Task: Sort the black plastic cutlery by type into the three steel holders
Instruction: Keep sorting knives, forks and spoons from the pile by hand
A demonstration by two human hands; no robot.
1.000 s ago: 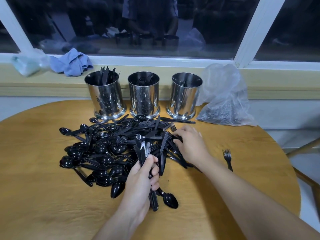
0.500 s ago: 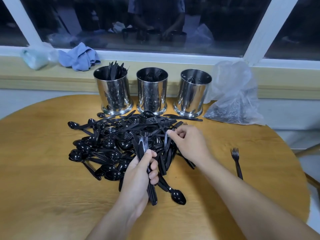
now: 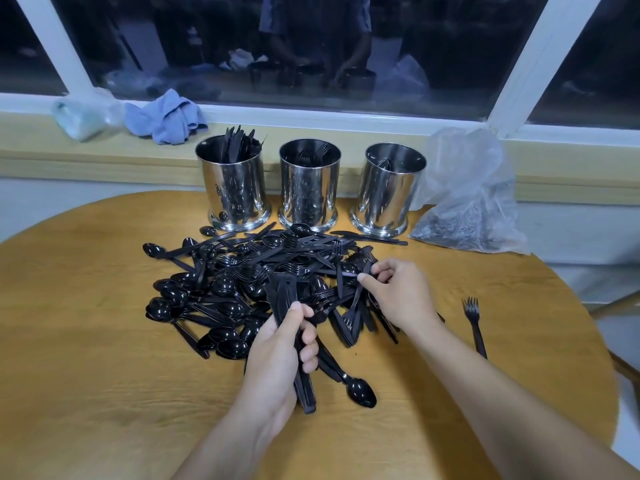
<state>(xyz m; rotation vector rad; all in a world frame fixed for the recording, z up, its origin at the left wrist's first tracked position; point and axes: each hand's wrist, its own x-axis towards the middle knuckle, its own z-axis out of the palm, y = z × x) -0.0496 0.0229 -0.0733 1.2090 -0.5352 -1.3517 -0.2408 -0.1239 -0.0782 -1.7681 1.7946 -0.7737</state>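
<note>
**Both hands in the cutlery heap, knives bundled in the left**

Left hand, near centre: fingers and thumb wrapped tight round a bundle of black knives. Blades fan up and away over the heap; handle ends stick out below the palm toward the near edge.

Right hand, at the right side of the heap: thumb and forefinger pinching one black piece that hangs down from the pinch into the heap. It looks fork-like at its low end, but I cannot tell for certain. Other fingers loosely curled.

Cutlery heap: spoons, forks and knives tangled on the round wooden table, centre to left-centre, its far edge touching the holders' bases. One spoon lies apart just near-right of the left hand. One fork lies alone well to the right, tines pointing far.

Three steel holders stand in a row at the far table edge:
- left holder: knives standing up past the rim
- middle holder: forks inside
- right holder: a few pieces, type unclear

Clear plastic bag just right of the right holder, leaning on the sill. Blue cloth and a second bag on the sill, far left. Dark window behind.
</note>
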